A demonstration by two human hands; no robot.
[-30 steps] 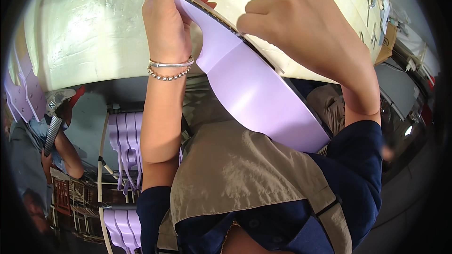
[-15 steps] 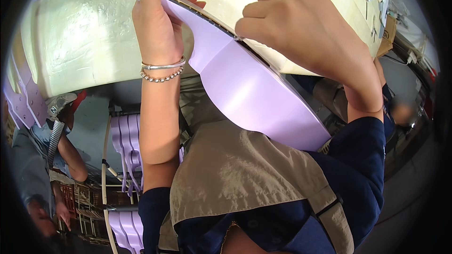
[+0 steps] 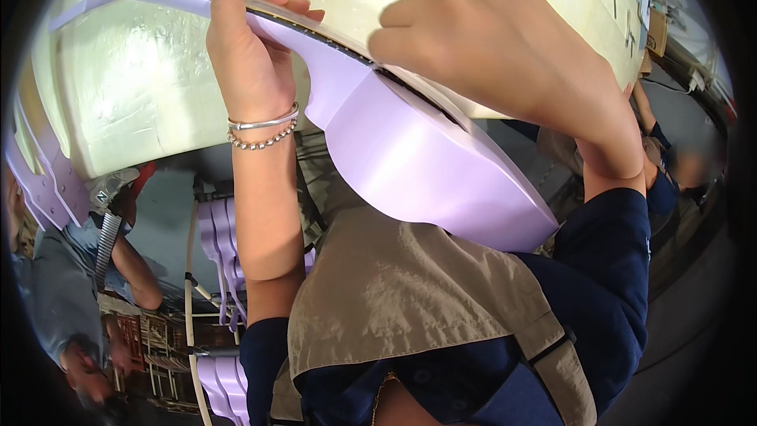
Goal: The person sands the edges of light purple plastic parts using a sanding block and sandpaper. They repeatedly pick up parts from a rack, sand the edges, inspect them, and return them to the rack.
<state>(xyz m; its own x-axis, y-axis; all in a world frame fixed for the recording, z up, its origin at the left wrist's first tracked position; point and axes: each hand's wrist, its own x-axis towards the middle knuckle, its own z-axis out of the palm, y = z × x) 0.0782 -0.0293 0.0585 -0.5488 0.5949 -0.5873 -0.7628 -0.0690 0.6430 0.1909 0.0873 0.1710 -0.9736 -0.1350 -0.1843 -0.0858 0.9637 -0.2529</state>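
Note:
A lavender ukulele (image 3: 426,162) lies on its side against my apron, its neck slanting up to the far left above the pale work surface. My left hand (image 3: 252,55) is wrapped round the neck, thumb along the near side and fingertips over the dark fretboard (image 3: 311,30). Closed into a fist, my right hand (image 3: 449,28) is over the far side of the body, near where the neck joins it. Its fingertips are turned away from view, so I cannot make out what it holds, if anything. The ukulele's front face is mostly hidden by the body's edge.
The work surface (image 3: 134,71) has a glossy, film-like cover. Several lavender ukulele necks (image 3: 225,248) hang on a rack at lower left, and lavender parts (image 3: 59,181) stand at the far left. Co-workers sit at left and right. A cardboard box (image 3: 656,31) stands at the far right.
My right hand has shifted left along the ukulele, still in a fist. The ukulele's neck and my left hand have moved slightly left and down in view.

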